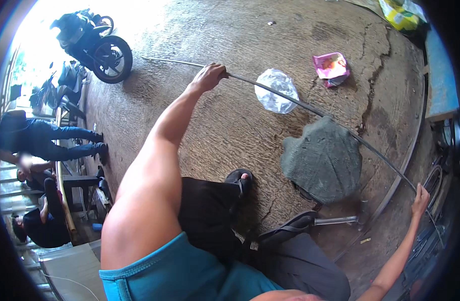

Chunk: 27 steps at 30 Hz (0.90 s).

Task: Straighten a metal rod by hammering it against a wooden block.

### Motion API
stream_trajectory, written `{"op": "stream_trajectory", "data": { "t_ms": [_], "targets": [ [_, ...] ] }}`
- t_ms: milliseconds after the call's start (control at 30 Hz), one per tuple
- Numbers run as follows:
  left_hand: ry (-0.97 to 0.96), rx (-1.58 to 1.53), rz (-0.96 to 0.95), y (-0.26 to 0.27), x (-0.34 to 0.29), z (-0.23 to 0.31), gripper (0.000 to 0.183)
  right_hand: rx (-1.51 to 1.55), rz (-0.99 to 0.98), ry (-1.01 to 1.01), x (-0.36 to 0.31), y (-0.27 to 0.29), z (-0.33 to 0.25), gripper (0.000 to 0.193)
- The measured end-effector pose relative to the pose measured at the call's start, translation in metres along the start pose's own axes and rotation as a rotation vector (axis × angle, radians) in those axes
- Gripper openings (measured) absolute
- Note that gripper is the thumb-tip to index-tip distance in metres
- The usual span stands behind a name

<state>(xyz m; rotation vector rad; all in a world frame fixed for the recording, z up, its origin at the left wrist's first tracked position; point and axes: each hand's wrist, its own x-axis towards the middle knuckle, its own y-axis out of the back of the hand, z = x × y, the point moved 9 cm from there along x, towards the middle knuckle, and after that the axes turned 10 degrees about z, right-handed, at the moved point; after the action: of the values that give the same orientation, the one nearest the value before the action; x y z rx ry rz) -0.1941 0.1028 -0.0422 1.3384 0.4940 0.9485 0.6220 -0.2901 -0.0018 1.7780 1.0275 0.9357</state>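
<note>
A long, thin, dark rod (301, 103) stretches across the view in front of me, from near a motorcycle at the upper left to the lower right. With my arm reaching forward, my left hand (210, 78) is closed around it toward its far end. My right hand (420, 201) grips the same rod toward its near end at the right. Beneath the middle of the rod stands a low, stool-like thing draped in grey-green cloth (323, 160). Close by, a clear plastic bag (276, 90) lies on the floor, partly crossed by the rod.
A pink packet (332, 69) lies beyond the bag. Motorcycles (107, 59) stand at the upper left. One person (39, 135) stands at the left, with others seated near a bench. My sandalled foot (242, 179) is beside the cloth. A blue panel (441, 75) and clutter line the right edge.
</note>
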Motion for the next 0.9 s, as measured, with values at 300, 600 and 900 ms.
{"op": "stream_trajectory", "data": {
  "t_ms": [300, 600, 900],
  "targets": [
    [-0.299, -0.167, -0.139, -0.004, 0.021, 0.122, 0.006, -0.414, 0.171, -0.226, -0.05, 0.089, 0.204, 0.047],
    [-0.293, -0.197, -0.106, 0.031, 0.067, 0.159, 0.009, -0.414, 0.287, -0.355, -0.022, 0.113, 0.246, 0.05],
    [-0.43, -0.081, -0.071, 0.04, 0.033, 0.238, 0.019, -0.562, 0.233, -0.652, -0.058, 0.094, 0.206, 0.058]
  ]
}}
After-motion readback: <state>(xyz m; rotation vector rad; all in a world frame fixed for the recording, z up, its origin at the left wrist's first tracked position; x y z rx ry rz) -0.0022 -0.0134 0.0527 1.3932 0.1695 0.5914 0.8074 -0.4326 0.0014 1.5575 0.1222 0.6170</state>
